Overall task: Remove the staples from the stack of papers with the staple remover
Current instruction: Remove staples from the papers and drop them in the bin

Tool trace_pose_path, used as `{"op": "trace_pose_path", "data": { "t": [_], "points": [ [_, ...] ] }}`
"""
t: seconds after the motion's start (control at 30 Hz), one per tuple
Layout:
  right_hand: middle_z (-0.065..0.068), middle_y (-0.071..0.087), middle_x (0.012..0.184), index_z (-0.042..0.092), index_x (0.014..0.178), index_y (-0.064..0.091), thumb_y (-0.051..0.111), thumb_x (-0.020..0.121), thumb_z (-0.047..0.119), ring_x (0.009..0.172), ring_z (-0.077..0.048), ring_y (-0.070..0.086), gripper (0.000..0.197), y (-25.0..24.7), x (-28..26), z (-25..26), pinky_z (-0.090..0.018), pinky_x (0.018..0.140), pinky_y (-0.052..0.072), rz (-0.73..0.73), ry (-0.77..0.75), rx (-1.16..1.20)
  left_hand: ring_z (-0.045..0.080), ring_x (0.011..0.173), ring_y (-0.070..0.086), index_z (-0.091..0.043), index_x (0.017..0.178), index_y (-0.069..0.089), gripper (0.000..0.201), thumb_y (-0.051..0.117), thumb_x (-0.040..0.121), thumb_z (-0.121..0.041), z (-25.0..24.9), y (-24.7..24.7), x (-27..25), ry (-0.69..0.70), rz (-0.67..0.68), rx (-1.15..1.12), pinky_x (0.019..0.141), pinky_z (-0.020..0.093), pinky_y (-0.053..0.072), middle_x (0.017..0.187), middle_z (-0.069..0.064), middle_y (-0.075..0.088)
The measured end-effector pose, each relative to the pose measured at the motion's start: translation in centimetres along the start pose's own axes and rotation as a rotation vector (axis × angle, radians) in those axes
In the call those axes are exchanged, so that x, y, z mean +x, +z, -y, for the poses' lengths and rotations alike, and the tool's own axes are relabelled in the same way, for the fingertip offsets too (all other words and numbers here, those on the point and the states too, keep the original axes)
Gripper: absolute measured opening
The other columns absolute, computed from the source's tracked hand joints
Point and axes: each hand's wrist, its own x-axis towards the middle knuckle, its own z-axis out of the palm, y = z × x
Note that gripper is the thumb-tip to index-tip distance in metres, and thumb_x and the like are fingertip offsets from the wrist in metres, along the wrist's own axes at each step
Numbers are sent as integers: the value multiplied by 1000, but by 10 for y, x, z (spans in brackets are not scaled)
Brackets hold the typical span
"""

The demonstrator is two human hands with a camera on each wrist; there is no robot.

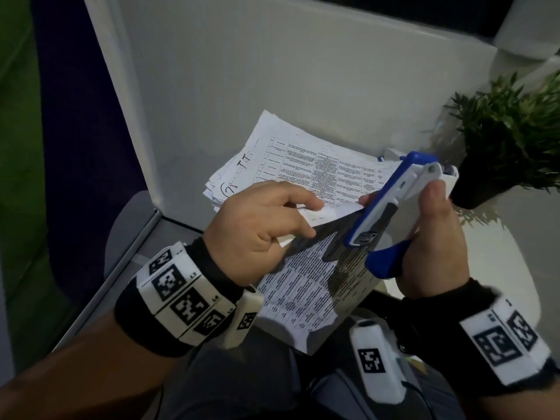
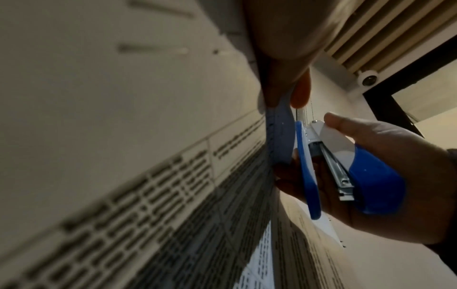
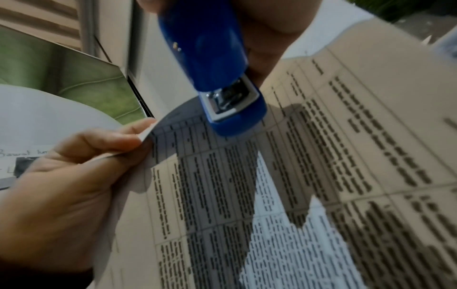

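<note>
My left hand (image 1: 263, 219) pinches the folded-back top corner of a printed paper set (image 1: 306, 292) held up over my lap. The sheets carry tables of small text (image 3: 321, 156). My right hand (image 1: 433, 237) grips a blue and white stapler-style tool (image 1: 391, 204), thumb on its white top. The tool's open blue and metal end (image 3: 230, 101) sits over the top edge of the held sheets, beside my left fingertips (image 3: 138, 135). In the left wrist view the tool (image 2: 346, 168) stands just right of the paper edge (image 2: 279, 136). No staple shows clearly.
A loose pile of printed and handwritten papers (image 1: 272, 165) lies on the white table (image 1: 242, 86) ahead. A dark potted plant (image 1: 509, 140) stands at the right. The table's metal edge (image 1: 121, 262) runs down the left.
</note>
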Motion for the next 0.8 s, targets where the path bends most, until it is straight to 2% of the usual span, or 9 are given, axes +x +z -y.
{"op": "trace_pose_path", "data": {
  "t": [0.07, 0.13, 0.23, 0.33, 0.4, 0.5, 0.63, 0.73, 0.8],
  "points": [
    [-6, 73, 95, 24, 100, 63, 60, 60, 87, 87, -27, 70, 75, -1, -2, 0, -46, 83, 56, -9, -30, -19, 12, 86, 60, -5, 69, 74, 26, 61, 66, 18, -1, 1, 0, -7, 0, -5, 76, 18, 49, 94, 4, 67],
    [-4, 71, 91, 20, 103, 60, 60, 61, 85, 84, -25, 68, 78, 0, -4, 1, -48, 82, 56, -37, -70, -7, 8, 85, 62, -11, 71, 74, 18, 68, 74, 6, -4, 3, 0, -115, -57, -91, 75, 17, 49, 95, -2, 66],
    [-7, 65, 86, 4, 113, 54, 61, 60, 85, 79, -29, 64, 97, 8, -3, 10, -51, 80, 53, -129, -152, 60, 2, 81, 65, -18, 77, 71, 22, 68, 77, 3, -8, 6, 4, -531, -170, -370, 74, 10, 48, 85, -12, 70],
    [-23, 62, 115, 0, 133, 45, 57, 64, 85, 110, -39, 61, 110, 16, 3, 22, -56, 99, 47, -179, -205, 76, 1, 81, 65, -22, 85, 69, 27, 62, 83, 5, -6, 7, 6, -747, -154, -551, 73, 14, 51, 80, -16, 71],
    [-26, 55, 127, 18, 134, 48, 50, 66, 88, 122, -43, 53, 97, 21, 11, 27, -59, 105, 40, -167, -232, 35, 3, 84, 66, -25, 90, 67, 25, 61, 87, -2, -7, 5, 7, -739, -141, -544, 76, 17, 52, 85, -16, 71],
    [-13, 62, 108, 52, 106, 56, 44, 67, 89, 106, -39, 61, 55, 37, 21, 31, -56, 95, 49, -151, -257, -1, 1, 87, 66, -28, 92, 66, 20, 61, 89, -9, -10, 6, 6, -688, -151, -462, 78, 16, 50, 88, -20, 71],
    [23, 60, 71, 34, 100, 52, 37, 89, 58, 72, -1, 61, 31, 40, 23, 24, -24, 74, 51, -91, -181, -2, 1, 91, 65, -32, 97, 64, 16, 60, 87, -20, -16, 9, 5, -641, -199, -432, 80, 20, 51, 93, -21, 70],
    [26, 63, 68, 26, 98, 53, 38, 100, 38, 69, 14, 60, 20, 41, 23, 15, -7, 67, 46, -70, -172, 64, 6, 95, 65, -32, 100, 64, 14, 58, 87, -26, -20, 12, 2, -566, -191, -385, 83, 30, 53, 98, -16, 69],
    [24, 65, 68, 24, 100, 54, 38, 100, 34, 69, 13, 62, 19, 46, 23, 13, -6, 63, 46, -93, -158, 98, 9, 95, 65, -24, 100, 66, 14, 58, 89, -23, -21, 14, 1, -533, -194, -361, 84, 34, 53, 98, -10, 70]
  ]
}}
